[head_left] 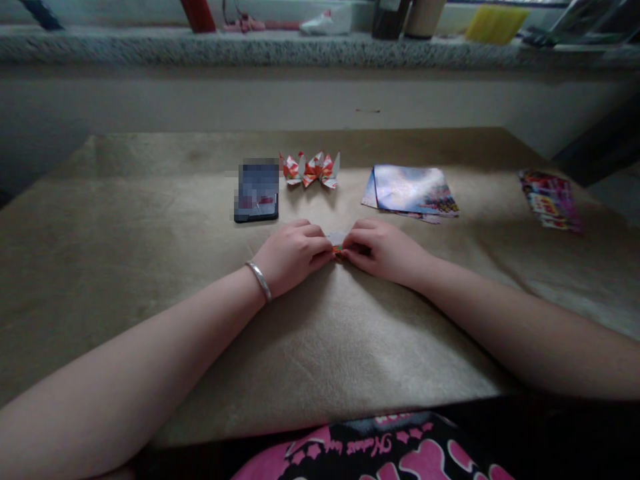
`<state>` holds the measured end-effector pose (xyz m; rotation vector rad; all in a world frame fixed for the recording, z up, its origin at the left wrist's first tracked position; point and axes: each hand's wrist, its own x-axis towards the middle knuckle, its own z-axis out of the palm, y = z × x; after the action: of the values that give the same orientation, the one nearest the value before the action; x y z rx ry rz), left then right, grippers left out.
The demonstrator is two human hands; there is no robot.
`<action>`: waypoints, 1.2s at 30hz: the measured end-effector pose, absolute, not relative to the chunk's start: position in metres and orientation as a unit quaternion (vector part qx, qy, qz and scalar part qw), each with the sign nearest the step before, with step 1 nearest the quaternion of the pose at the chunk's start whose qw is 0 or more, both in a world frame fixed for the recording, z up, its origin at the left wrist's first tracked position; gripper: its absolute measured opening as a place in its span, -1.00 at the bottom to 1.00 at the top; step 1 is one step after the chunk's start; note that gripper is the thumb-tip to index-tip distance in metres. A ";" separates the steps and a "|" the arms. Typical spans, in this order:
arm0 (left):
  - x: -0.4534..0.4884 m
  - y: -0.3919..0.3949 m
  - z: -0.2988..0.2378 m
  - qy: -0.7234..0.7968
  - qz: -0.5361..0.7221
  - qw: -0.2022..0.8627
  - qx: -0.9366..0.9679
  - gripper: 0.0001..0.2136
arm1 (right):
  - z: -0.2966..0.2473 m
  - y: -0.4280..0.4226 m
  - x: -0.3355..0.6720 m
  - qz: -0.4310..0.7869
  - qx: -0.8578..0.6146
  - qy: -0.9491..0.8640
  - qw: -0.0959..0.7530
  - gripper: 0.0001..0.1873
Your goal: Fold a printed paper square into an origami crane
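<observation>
Between my hands, on the tabletop, lies a small folded piece of paper (337, 238), white on its far part and orange-green patterned along the near edge. My left hand (295, 255), with a silver bangle (259, 281) at the wrist, pinches its left end. The right end is pinched by my right hand (383, 248), thumb and fingers closed together. My fingers hide much of the paper. Just beyond stand several red-and-white folded paper pieces (311, 171), joined side by side.
A phone (257, 193) lies left of the folded pieces. Glossy printed sheets (413, 189) are stacked to the right, and colourful packets (550, 201) sit farther right. Behind the table (165, 173), a stone windowsill (280, 52) holds bottles and a yellow block (497, 25).
</observation>
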<state>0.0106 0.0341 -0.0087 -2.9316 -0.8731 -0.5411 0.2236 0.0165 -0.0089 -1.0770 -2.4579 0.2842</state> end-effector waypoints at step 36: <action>0.002 0.032 -0.010 -0.222 -0.145 0.134 -0.955 -0.79 | -0.011 0.015 0.232 0.004 -0.341 -0.917 0.208 -0.81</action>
<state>0.0023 0.0322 -0.0103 -2.7690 -0.6431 -0.4215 0.2323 0.0148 -0.0113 -0.9506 -2.5514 0.0100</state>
